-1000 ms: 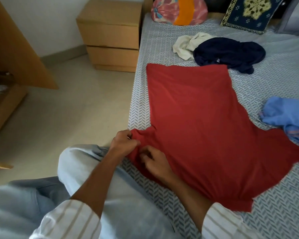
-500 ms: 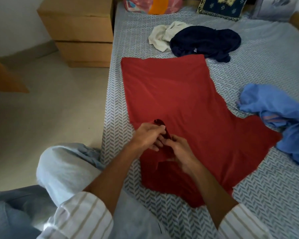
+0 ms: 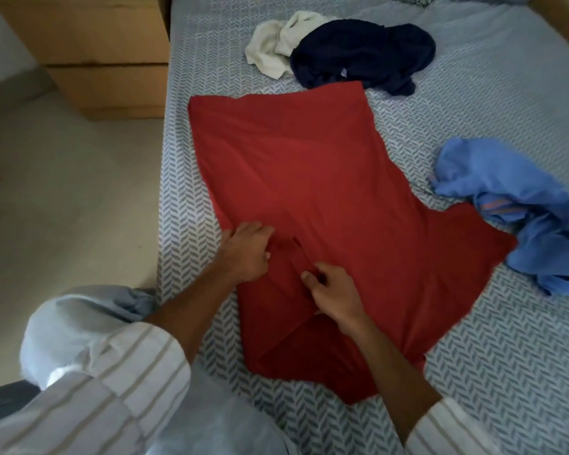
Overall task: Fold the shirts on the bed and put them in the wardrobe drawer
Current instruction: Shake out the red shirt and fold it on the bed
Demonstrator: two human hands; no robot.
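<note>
Legible brands, labels, writing: I find none. Shirts on the bed [image 3: 493,372]: four. One red shirt [image 3: 309,178], spread flat near the bed's left edge, its left sleeve folded inward. One navy shirt [image 3: 365,54], crumpled at the far end, touching one cream shirt [image 3: 276,44]. One blue shirt [image 3: 513,205], bunched beside the red sleeve. Hands: two. My left hand [image 3: 247,252] and right hand [image 3: 334,295] both pinch the folded red sleeve, fingers curled. One wooden nightstand [image 3: 105,60].
</note>
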